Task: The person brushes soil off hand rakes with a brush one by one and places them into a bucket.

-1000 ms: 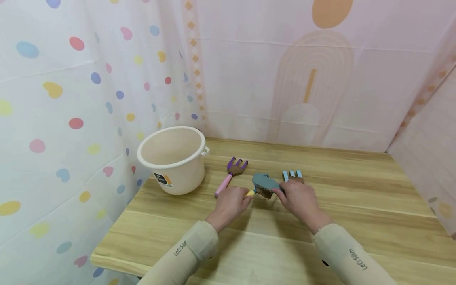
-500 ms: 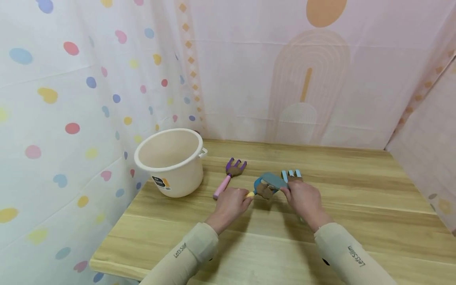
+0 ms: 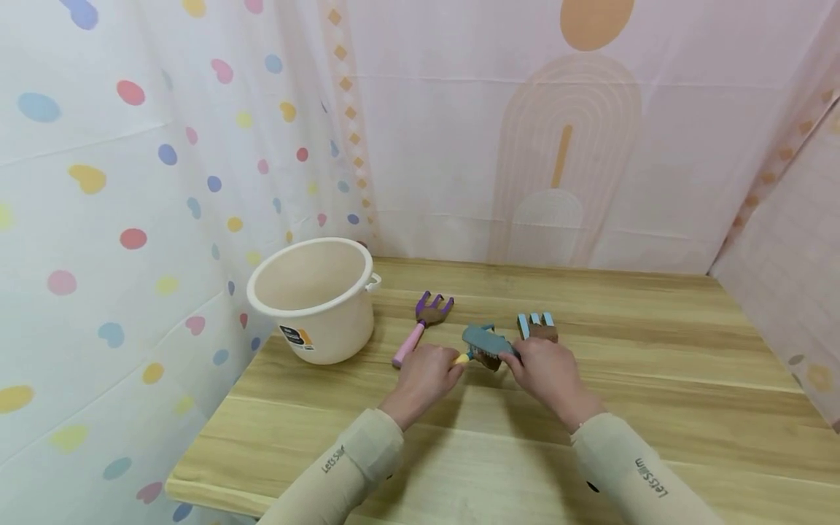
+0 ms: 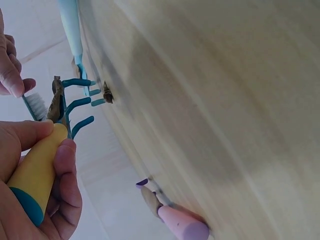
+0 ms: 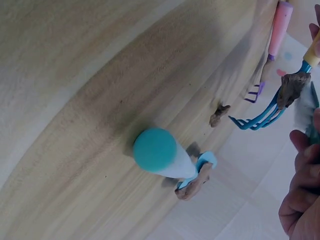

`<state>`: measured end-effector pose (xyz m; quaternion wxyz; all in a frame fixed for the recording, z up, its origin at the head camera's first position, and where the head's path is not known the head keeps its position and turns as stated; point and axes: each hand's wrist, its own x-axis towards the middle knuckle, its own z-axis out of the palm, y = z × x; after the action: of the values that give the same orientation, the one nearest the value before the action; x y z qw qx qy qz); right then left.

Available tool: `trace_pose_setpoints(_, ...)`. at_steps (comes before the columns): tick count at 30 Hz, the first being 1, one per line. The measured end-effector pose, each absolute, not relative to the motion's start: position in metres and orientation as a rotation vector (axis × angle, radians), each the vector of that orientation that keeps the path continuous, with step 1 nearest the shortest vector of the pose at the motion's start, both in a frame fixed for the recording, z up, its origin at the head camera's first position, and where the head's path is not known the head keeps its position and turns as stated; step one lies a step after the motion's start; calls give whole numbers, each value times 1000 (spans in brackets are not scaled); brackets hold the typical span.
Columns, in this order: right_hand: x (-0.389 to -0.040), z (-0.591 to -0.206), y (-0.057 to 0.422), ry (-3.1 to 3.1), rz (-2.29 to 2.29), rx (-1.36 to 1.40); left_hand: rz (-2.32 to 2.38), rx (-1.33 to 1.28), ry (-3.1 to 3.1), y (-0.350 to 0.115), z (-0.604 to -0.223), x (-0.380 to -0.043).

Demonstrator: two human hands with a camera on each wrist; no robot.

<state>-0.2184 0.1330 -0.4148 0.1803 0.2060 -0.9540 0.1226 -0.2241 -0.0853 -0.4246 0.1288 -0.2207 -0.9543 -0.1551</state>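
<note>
Two hands at work, both closed round tools! My left hand grips the yellow handle of one blue rake, three tines showing, held above the desk. My right hand holds one brush, grey-blue back uppermost, laid across the rake's head. Its white bristles face one brown clump on that rake; whether they touch it, I cannot tell.

That's one of three rakes! Number two, the purple rake with a pink handle, lies to the left on the desk, three tines pointing away from me and brown dirt on its head. Number three, the pale-blue rake, rests just beyond my right hand, three tines up, brown dirt on it too, a teal cap on its handle end. One loose lump sits on the wood near the held rake's tines. And over on the left, one cream bucket stands upright, one label on its side.
</note>
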Motion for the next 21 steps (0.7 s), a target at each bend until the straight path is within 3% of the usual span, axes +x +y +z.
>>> trace_pose_setpoints(21,-219,-419,136,-2812,325,376,-385,-635,-2748,-82,-428,-220)
